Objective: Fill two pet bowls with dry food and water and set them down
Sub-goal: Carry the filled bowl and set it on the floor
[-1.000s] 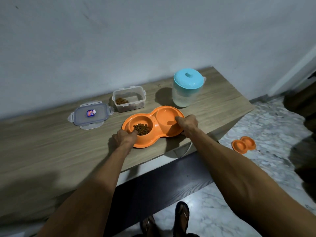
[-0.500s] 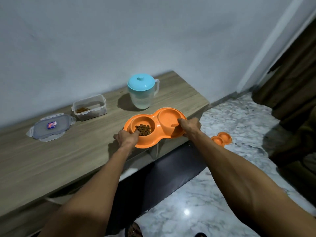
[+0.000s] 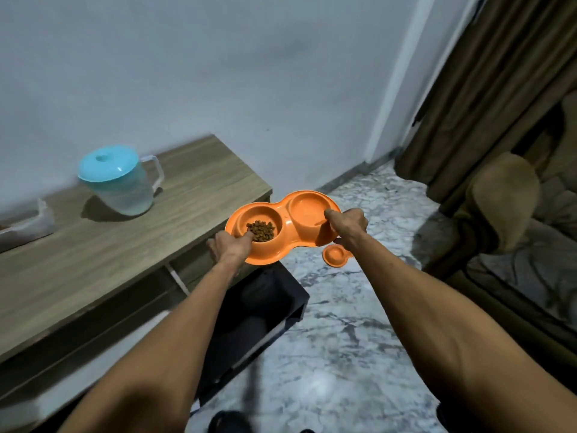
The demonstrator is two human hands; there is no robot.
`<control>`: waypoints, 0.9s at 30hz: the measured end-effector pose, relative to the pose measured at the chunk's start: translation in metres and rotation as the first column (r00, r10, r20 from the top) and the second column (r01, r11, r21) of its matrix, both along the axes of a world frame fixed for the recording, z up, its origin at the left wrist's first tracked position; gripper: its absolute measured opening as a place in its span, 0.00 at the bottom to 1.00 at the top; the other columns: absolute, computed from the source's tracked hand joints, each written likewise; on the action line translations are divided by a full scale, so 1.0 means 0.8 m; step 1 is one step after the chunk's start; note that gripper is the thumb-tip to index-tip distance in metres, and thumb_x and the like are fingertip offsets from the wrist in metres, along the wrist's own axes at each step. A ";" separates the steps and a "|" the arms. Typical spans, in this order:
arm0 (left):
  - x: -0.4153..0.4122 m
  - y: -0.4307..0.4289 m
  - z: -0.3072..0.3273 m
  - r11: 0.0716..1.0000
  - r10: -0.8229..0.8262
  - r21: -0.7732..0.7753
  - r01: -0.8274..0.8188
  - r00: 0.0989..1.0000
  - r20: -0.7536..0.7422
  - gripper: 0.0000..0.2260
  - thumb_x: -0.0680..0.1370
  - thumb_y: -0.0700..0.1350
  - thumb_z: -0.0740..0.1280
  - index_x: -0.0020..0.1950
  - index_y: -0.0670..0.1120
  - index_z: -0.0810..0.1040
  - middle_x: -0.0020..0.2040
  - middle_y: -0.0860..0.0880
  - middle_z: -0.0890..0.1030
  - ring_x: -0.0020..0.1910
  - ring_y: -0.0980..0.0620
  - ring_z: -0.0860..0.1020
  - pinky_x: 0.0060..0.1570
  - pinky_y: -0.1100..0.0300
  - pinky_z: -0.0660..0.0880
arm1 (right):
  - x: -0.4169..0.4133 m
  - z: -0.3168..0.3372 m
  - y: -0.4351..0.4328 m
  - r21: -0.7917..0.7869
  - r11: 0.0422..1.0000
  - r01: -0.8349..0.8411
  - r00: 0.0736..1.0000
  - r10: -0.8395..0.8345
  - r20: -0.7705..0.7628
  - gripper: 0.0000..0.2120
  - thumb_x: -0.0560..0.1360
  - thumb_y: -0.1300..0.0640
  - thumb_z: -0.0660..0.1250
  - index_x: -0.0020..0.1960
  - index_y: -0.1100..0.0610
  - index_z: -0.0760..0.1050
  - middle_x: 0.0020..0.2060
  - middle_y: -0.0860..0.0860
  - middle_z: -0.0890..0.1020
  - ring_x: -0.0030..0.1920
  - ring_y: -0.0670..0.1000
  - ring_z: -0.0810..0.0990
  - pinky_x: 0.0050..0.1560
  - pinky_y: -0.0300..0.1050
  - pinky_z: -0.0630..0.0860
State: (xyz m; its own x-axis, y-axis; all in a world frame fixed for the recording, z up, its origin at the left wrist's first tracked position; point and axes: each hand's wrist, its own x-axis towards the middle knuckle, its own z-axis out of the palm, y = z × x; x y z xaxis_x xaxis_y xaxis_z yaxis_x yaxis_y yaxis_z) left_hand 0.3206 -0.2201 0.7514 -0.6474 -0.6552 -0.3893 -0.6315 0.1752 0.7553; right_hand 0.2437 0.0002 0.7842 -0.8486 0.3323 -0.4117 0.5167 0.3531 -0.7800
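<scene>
Orange double bowl (image 3: 288, 228) held off tabletop (image 3: 103, 254), above marble floor (image 3: 343, 339). Left grip (image 3: 229, 250) closed on rim at 7 o'clock; right grip (image 3: 348, 225) closed on rim at 3 o'clock. Kibble (image 3: 261, 231) in left well; right well's contents unclear. Second orange bowl (image 3: 334, 256) on floor at 5 o'clock. Blue-lidded jug (image 3: 120, 182) on tabletop at 9 o'clock.

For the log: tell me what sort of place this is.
Probably a room in a home: a marble-patterned floor, brown curtains, a wooden sideboard against a plain wall, and a second orange pet bowl already down on the floor.
</scene>
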 end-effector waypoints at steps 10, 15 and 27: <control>-0.143 0.154 -0.040 0.992 -0.126 0.013 0.126 0.992 -0.007 0.24 0.71 0.55 0.72 0.52 0.35 0.80 0.56 0.35 0.79 0.57 0.39 0.78 0.54 0.52 0.79 | -0.112 -0.030 0.159 0.032 0.990 0.138 0.990 -0.137 -0.014 0.18 0.68 0.51 0.74 0.47 0.65 0.78 0.45 0.58 0.77 0.44 0.61 0.78 0.45 0.63 0.83; -0.233 0.200 -0.070 0.989 -0.143 0.037 0.142 0.990 0.014 0.22 0.69 0.56 0.72 0.48 0.37 0.81 0.52 0.36 0.79 0.41 0.39 0.81 0.43 0.48 0.82 | -0.192 -0.050 0.204 0.076 0.983 0.170 0.985 -0.169 -0.017 0.16 0.68 0.50 0.74 0.44 0.63 0.77 0.34 0.54 0.74 0.33 0.56 0.76 0.43 0.61 0.83; -0.385 0.241 -0.139 0.997 -0.059 0.050 0.055 0.994 0.093 0.22 0.72 0.54 0.71 0.58 0.39 0.78 0.58 0.39 0.76 0.56 0.40 0.76 0.53 0.50 0.74 | -0.376 -0.152 0.235 0.059 0.992 0.113 0.992 -0.117 0.054 0.32 0.64 0.44 0.73 0.63 0.58 0.74 0.54 0.59 0.81 0.53 0.62 0.81 0.50 0.61 0.81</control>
